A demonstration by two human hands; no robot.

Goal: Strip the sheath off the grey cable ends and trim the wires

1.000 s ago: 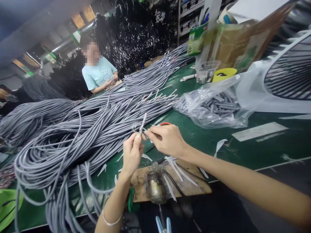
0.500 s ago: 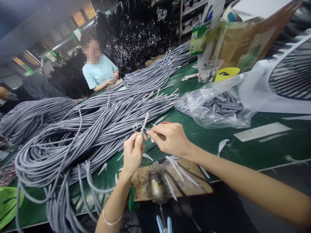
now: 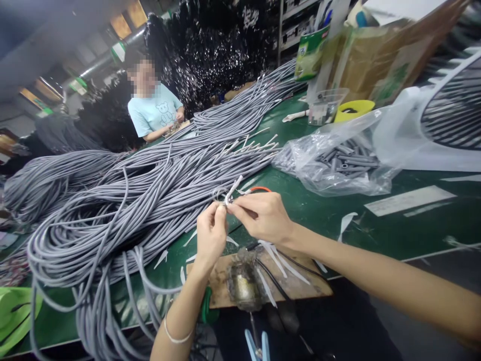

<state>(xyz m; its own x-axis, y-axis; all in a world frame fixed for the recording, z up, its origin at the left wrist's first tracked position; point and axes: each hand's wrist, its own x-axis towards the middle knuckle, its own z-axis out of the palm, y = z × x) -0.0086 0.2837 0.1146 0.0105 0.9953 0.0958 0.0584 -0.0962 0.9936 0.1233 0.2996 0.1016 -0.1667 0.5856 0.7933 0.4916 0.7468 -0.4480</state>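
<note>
In front of me, my left hand is closed in a pinch on a cable, just below its white stripped end, which points up and to the right. My right hand is closed too, its thumb and fingertips pressed at the base of that stripped end and touching the left fingertips. A thin pale strand curls beside the cable end. Exactly what lies between the right fingertips is partly hidden. Behind my right fingers shows an orange-red curved piece. A large bundle of grey cables lies to the left.
A clear bag of short grey tubes lies right, near a white fan and a yellow container. Below my hands is a wooden board bearing a metal device. A co-worker sits across the green table.
Both hands have drawn together, and the right fingertips now meet the left at the cable end. The white end leans further right. The view has shifted slightly.
</note>
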